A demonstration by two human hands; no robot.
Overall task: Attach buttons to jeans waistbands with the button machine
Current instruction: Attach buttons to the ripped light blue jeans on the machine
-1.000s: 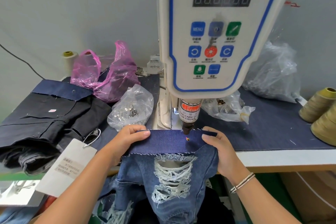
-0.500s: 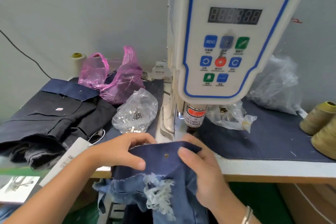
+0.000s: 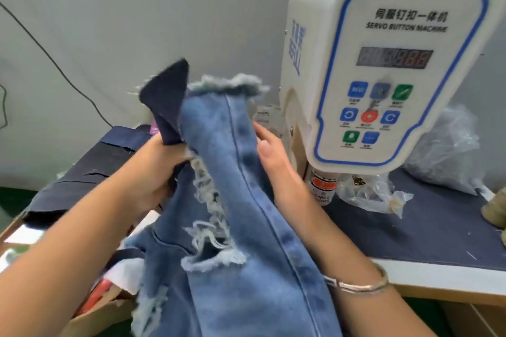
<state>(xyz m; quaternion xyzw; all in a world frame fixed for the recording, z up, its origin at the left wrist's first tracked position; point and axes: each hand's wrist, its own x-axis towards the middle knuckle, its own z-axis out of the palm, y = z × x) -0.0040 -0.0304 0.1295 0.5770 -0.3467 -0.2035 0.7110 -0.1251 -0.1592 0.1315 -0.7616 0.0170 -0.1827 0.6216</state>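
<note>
**K:** Left of the button machine (image 3: pixel 383 68), mid-air: that's where the jeans (image 3: pixel 241 227) are. Lifted off the surface (image 3: pixel 427 238), clear of the press head.

**R:** Hands?

**K:** Left hand (image 3: pixel 156 169) grips a bunch of denim at the dark waistband (image 3: pixel 167 101) end, fingers curled round the cloth. Right hand (image 3: pixel 273 156) lies against the right side of the leg, thumb on the front face, fingers behind. It looks like a hold on the fold, though the fingers are hidden.

**R:** Orientation?

**K:** Long axis runs from the bottom of the frame up and slightly left; the side seam follows it. Waistband flap stands up at the far end, above the left hand. Frayed rips face the camera.

**R:** Button visible?

**K:** Can't tell. Frame is motion-blurred and the waistband face is turned away.

**R:** What does the next move hinge on?

**K:** My read: the garment sits left of the machine, and the dark stack (image 3: pixel 82 172) lies further left. Left hand is nearer that stack and already has the waistband end, so it would lead any set-down there.
</note>
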